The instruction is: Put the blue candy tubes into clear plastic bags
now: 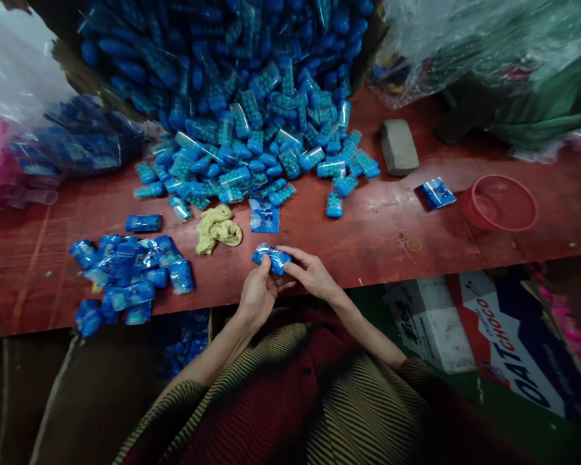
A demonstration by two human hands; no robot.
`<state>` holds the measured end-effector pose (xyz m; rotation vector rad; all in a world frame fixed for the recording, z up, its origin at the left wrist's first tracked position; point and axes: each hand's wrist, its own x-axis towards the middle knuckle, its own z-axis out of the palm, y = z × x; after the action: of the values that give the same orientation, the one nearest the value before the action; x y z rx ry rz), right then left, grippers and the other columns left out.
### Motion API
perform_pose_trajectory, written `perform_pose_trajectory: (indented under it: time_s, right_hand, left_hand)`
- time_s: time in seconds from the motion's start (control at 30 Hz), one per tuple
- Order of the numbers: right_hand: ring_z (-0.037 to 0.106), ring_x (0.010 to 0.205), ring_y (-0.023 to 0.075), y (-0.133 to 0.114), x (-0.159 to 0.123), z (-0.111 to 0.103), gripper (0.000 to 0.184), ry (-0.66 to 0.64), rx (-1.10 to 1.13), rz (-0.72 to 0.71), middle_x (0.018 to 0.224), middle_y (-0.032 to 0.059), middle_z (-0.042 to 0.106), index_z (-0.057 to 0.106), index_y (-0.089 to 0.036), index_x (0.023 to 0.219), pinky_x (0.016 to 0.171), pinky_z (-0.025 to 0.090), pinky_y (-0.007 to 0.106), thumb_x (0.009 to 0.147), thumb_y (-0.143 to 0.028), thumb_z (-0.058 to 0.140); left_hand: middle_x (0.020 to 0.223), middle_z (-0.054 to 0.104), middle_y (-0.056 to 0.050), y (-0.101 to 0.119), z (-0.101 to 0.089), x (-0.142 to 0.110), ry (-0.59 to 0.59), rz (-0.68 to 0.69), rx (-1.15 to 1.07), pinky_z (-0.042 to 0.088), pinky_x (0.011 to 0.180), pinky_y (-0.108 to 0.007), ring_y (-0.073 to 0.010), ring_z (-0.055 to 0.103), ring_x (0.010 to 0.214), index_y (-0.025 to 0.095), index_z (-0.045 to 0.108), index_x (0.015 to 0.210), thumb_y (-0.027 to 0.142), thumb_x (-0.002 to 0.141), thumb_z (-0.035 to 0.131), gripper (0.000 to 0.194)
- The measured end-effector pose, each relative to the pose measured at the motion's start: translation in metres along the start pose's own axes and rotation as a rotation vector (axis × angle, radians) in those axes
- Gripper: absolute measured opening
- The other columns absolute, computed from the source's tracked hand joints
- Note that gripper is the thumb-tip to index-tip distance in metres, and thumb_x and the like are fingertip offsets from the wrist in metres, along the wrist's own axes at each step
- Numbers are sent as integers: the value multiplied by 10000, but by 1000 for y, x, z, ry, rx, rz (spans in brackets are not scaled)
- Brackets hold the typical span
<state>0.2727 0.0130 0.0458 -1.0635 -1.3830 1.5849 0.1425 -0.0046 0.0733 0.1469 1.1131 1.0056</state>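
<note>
While your left hand point(259, 290) and right hand point(316, 276) pinch a blue packet point(276, 257) between thumbs and fingers, it hangs over the near edge of the red table point(348, 248). Just beyond it lies a flat blue wrapper point(266, 219), beside a crumpled yellow cloth point(217, 229). Wrapped packets point(126, 261) sit piled by the near edge, to your left; clear tubes of blue beads point(252, 145) heap toward the far edge.
</note>
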Motion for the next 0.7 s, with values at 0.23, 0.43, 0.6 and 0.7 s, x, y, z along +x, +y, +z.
perform_pose_trajectory:
  time_s: [0.23, 0.43, 0.6, 0.7]
  right_hand:
    - [602, 948, 156, 3, -1, 8, 345, 162, 133, 47, 1053, 20, 662, 621, -229, 1132, 891, 460, 317, 791, -277, 606]
    - [587, 808, 120, 7, 2, 11, 233, 194, 313, 87, 875, -13, 648, 637, -217, 963, 813, 467, 283, 739, -276, 658]
    - [585, 902, 139, 7, 1, 15, 336, 171, 275, 18, 1009, 1, 632, 596, -244, 1069, 866, 460, 305, 739, -262, 657]
    - [586, 936, 156, 6, 0, 14, 335, 187, 233, 6, 1035, 12, 632, 599, -234, 1067, 891, 455, 322, 738, -265, 651]
  left_hand:
    - [564, 574, 24, -2, -4, 3, 62, 149, 248, 419, 432, -201, -76, 502, 445, 130, 583, 803, 513, 644, 714, 435]
    - [677, 619, 33, 2, -3, 4, 70, 259, 283, 481, 468, -230, -102, 575, 486, 165, 524, 909, 390, 597, 772, 457]
    - [788, 642, 10, 3, -2, 6, 76, 315, 221, 530, 562, -245, -111, 620, 598, 168, 525, 931, 336, 597, 769, 447]
    - [753, 629, 8, 3, -4, 7, 51, 305, 260, 514, 514, -229, -100, 598, 548, 166, 524, 939, 378, 643, 730, 419]
